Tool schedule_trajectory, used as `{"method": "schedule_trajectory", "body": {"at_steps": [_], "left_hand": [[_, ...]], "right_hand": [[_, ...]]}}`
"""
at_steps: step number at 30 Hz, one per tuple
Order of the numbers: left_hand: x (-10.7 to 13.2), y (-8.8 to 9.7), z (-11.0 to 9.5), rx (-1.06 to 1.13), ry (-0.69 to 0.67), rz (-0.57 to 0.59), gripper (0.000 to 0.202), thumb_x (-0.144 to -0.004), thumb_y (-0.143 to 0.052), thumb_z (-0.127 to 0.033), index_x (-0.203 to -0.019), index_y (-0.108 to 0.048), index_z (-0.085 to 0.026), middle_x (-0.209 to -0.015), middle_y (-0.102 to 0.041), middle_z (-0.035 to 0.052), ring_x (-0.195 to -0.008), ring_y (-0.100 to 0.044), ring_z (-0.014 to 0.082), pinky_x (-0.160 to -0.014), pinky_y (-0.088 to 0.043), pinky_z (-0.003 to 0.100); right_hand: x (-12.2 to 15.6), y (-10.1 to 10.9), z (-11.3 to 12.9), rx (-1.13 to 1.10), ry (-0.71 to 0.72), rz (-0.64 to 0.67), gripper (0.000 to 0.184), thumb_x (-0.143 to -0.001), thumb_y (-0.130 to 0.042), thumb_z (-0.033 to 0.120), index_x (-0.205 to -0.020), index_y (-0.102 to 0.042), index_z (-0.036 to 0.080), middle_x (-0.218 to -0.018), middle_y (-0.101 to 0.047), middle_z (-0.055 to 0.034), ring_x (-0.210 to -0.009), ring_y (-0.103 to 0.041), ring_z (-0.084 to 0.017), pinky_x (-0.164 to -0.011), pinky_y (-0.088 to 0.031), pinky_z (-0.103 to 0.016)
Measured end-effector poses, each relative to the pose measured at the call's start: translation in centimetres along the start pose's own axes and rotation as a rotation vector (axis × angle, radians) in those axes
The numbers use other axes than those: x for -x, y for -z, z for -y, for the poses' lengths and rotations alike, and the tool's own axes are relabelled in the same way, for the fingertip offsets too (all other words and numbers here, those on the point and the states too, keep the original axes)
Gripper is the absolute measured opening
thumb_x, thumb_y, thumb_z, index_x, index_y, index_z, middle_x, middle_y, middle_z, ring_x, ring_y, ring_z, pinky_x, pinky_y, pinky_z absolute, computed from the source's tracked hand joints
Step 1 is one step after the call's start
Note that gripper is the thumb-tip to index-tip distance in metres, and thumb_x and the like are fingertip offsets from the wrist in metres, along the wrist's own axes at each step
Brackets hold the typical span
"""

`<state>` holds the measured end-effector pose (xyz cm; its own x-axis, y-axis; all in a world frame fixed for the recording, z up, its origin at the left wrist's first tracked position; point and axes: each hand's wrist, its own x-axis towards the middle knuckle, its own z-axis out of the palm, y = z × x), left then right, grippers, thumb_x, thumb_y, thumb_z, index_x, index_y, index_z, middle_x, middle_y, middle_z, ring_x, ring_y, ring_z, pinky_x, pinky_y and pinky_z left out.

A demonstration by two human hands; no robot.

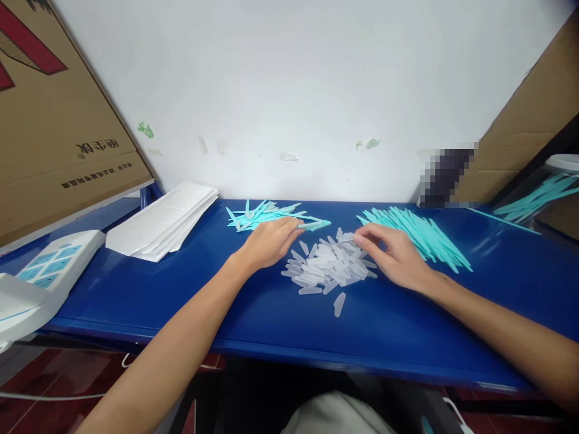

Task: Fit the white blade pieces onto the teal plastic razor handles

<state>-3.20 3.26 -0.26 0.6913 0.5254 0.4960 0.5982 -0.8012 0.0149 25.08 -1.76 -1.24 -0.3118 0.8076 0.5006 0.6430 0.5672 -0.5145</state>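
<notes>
My left hand [270, 242] is closed on a thin teal plastic stick [316, 225], whose end points right past the fingertips. My right hand [395, 254] pinches a small translucent plastic cap [346, 237] between thumb and fingers. Between and below the two hands lies a loose pile of similar caps [330, 262], with a single cap [339, 304] apart in front. Behind my left hand is a jumbled heap of teal sticks [253, 216], some with pale ends. Beyond my right hand lies a pile of teal sticks [420, 235], mostly lined up the same way.
The blue table [289, 331] meets a white wall [289, 90]. On the left are stacked white bags [163, 220], a white device with blue keys [49, 271] and a cardboard box [58, 120]. A clear jar with teal sticks [538, 193] stands right, near brown cardboard [525, 126].
</notes>
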Motion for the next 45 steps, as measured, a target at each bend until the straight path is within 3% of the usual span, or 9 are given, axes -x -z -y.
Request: {"method": "schedule_trajectory", "body": {"at_steps": [6, 13, 17, 21, 28, 31, 36, 40, 45], "left_hand": [[0.1, -0.4, -0.2, 0.015, 0.051, 0.055, 0.035, -0.107, -0.031, -0.025, -0.134, -0.048, -0.012, -0.12, -0.064, 0.0148, -0.103, -0.065, 0.0236, -0.086, -0.053, 0.036], [-1.0, -1.1, -2.7, -0.186, -0.057, 0.11, 0.038, -0.108, -0.031, -0.035, -0.125, -0.057, -0.013, -0.097, -0.067, 0.0096, -0.079, -0.066, 0.0202, -0.059, -0.045, 0.026], [-1.0, -1.1, -2.8, -0.226, -0.085, 0.08, 0.038, -0.108, -0.032, -0.037, -0.116, -0.062, -0.015, -0.088, -0.067, 0.0069, -0.073, -0.065, 0.018, -0.052, -0.037, 0.025], [-1.0, -1.4, -2.6, -0.209, -0.07, 0.06, 0.044, -0.108, -0.029, -0.042, -0.105, -0.065, -0.017, -0.081, -0.068, 0.0054, -0.067, -0.063, 0.017, -0.049, -0.031, 0.025], [-0.6, -0.8, -0.2, -0.217, 0.138, 0.057, 0.037, -0.106, -0.036, -0.04, -0.099, -0.065, -0.019, -0.09, -0.071, 0.0066, -0.072, -0.065, 0.0201, -0.053, -0.032, 0.026], [-0.1, 0.0, 0.8, -0.189, 0.309, -0.041, 0.035, -0.107, -0.033, -0.037, -0.097, -0.061, -0.018, -0.086, -0.069, 0.0073, -0.071, -0.064, 0.0218, -0.055, -0.033, 0.028], [-0.6, 0.1, -0.8, 0.121, 0.393, -0.257, 0.034, -0.107, -0.026, -0.035, -0.101, -0.055, -0.019, -0.081, -0.064, 0.005, -0.073, -0.061, 0.0206, -0.066, -0.042, 0.031], [-3.1, -1.1, -3.1, 0.528, 0.34, -0.259, 0.035, -0.108, -0.026, -0.038, -0.095, -0.051, -0.018, -0.082, -0.062, 0.004, -0.071, -0.058, 0.0161, -0.069, -0.049, 0.029], [-7.4, -2.4, -6.4, 0.87, 0.306, -0.218, 0.037, -0.109, -0.023, -0.034, -0.093, -0.051, -0.016, -0.108, -0.064, 0.0103, -0.102, -0.062, 0.0186, -0.086, -0.054, 0.03]], "right_hand": [[-0.2, -0.5, -0.6, 0.106, 0.093, 0.169, 0.035, -0.103, -0.042, 0.041, -0.101, -0.072, 0.022, -0.084, -0.066, -0.0064, -0.075, -0.061, -0.02, -0.066, -0.045, -0.034], [0.0, -0.4, 0.6, 0.115, 0.209, -0.176, 0.021, -0.095, -0.06, 0.036, -0.111, -0.066, 0.023, -0.077, -0.061, -0.0036, -0.066, -0.054, -0.018, -0.062, -0.045, -0.034], [0.1, -0.4, 0.8, 0.151, 0.309, -0.158, 0.018, -0.095, -0.061, 0.032, -0.109, -0.069, 0.024, -0.083, -0.063, -0.0059, -0.072, -0.058, -0.019, -0.062, -0.046, -0.033], [0.0, -0.7, 0.7, 0.162, 0.278, -0.109, 0.019, -0.098, -0.054, 0.031, -0.107, -0.07, 0.024, -0.083, -0.063, -0.0058, -0.071, -0.058, -0.019, -0.062, -0.046, -0.034], [-0.7, 0.1, -0.3, 0.182, 0.194, -0.204, 0.017, -0.098, -0.056, 0.033, -0.098, -0.069, 0.021, -0.071, -0.056, -0.003, -0.064, -0.052, -0.018, -0.06, -0.041, -0.033], [-0.7, 0.3, -0.9, 0.191, 0.157, -0.089, 0.023, -0.098, -0.054, 0.038, -0.098, -0.07, 0.021, -0.073, -0.058, -0.0035, -0.062, -0.052, -0.017, -0.059, -0.041, -0.033], [-0.6, -0.5, -0.6, 0.168, 0.125, 0.077, 0.035, -0.101, -0.046, 0.041, -0.112, -0.074, 0.021, -0.079, -0.065, -0.006, -0.066, -0.058, -0.018, -0.06, -0.044, -0.033], [-0.7, -0.7, 0.6, 0.054, 0.075, 0.023, 0.036, -0.101, -0.047, 0.044, -0.11, -0.074, 0.022, -0.076, -0.065, -0.005, -0.066, -0.059, -0.018, -0.063, -0.046, -0.033], [-1.0, -0.2, 1.2, -0.368, -0.1, -0.013, 0.038, -0.097, -0.051, 0.054, -0.11, -0.066, 0.021, -0.07, -0.058, 0.0008, -0.053, -0.052, -0.013, -0.05, -0.042, -0.028]]}}
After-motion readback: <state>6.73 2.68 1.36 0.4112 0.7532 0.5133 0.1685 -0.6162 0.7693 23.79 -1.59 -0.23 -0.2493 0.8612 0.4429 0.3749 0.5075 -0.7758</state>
